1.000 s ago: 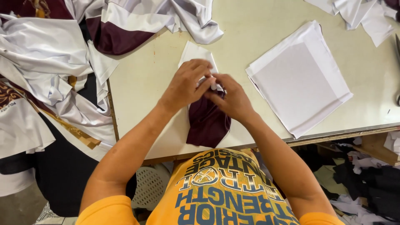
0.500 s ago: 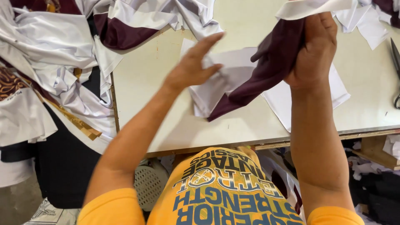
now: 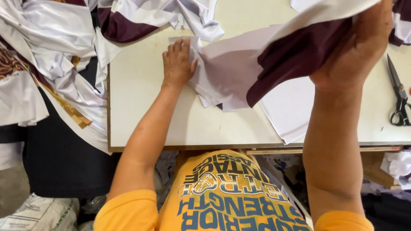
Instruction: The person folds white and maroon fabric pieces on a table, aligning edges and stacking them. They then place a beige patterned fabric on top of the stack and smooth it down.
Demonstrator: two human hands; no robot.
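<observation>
The dark red and white cloth is hanging in the air over the middle of the table, with one end high and the other end lying flat. The right hand is closed tight around the high end and is lifting it up near the top of the picture. The left hand is lying open and flat, pressing the low white end down on the table.

The cloth could slip out from under the flat hand, because only the palm is pressing on it. Then the whole piece could swing and bunch up. The tight pull between the two hands could also stretch the cloth or crease it.

Under the hanging cloth, a stack of white pieces is lying on the table, and its corner is sticking out past the table edge. The dragging cloth could push this stack off.

A pair of scissors is lying near the right edge, close to the raised arm. A wide swing could bump them. A big pile of cloth is spilling over the left side, and it could slide down too.
</observation>
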